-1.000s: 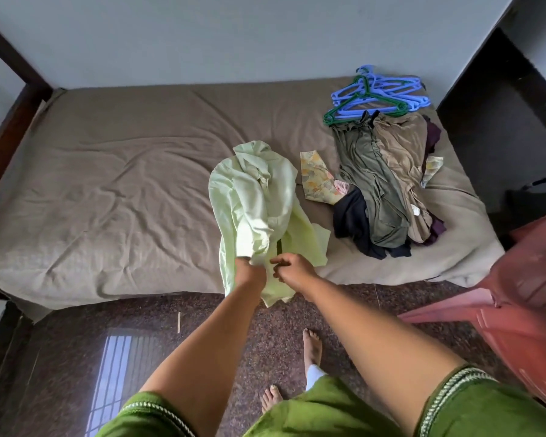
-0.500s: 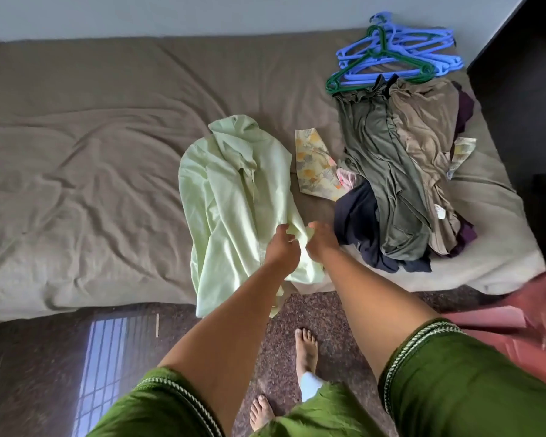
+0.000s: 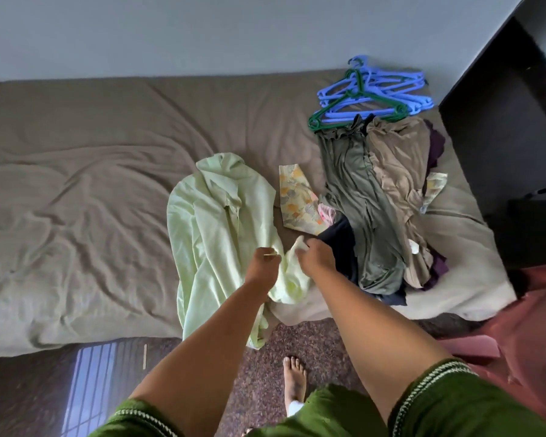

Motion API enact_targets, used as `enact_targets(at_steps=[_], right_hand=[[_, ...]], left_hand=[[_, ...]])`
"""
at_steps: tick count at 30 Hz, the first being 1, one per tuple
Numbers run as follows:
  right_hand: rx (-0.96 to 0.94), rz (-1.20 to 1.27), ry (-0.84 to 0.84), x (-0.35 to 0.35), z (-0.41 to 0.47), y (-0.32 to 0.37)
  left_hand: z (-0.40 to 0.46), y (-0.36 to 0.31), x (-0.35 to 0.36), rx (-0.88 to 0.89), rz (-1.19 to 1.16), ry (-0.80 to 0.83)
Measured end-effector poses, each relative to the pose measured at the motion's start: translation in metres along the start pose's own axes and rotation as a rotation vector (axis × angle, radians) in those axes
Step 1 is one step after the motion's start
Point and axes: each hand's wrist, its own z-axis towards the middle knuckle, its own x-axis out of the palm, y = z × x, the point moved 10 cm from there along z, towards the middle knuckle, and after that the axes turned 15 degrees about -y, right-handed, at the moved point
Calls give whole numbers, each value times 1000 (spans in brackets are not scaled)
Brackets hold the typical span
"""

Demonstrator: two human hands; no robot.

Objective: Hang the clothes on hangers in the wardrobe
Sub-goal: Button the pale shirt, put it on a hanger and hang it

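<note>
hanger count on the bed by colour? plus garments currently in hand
Green hangers: 1
Blue hangers: several, stacked and overlapping, exact count cannot be told
Garments in hand: 1, the light green garment, gripped by left hand and right hand
Total: 1 green hanger, an uncounted blue stack, 1 held garment

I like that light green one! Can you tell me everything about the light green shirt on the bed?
The light green shirt looks like thin, soft cloth, crumpled and lying lengthwise on the brown bed, its collar end toward the wall. Its lower end hangs over the bed's edge toward the floor. The left hand and right hand both pinch its bunched lower edge.
</note>
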Motion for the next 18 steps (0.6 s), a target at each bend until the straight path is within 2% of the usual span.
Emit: enact_targets(at_steps=[2, 5, 7, 9, 11, 13, 15, 18], right_hand=[[-11, 118, -104, -48, -11, 26], [-222, 222, -205, -108, -41, 86], [-376, 277, -181, -129, -65, 127], [-431, 307, -71, -128, -79, 154], [-403, 372, 104, -118, -85, 171], [-362, 478, 199, -114, -85, 184], [-303, 620, 146, -127, -74, 196], [-238, 703, -90, -165, -52, 211]], left_hand=[[-16, -26, -14, -31, -91, 13], [-46, -78, -34, -119, -391, 120], [-59, -113, -51, -95, -466, 171], [-61, -136, -76, -65, -489, 118], [-55, -145, -106, -79, -475, 9], [-50, -152, -131, -74, -453, -34], [-45, -163, -150, -43, -487, -17], [-33, -188, -177, 83, -446, 15]])
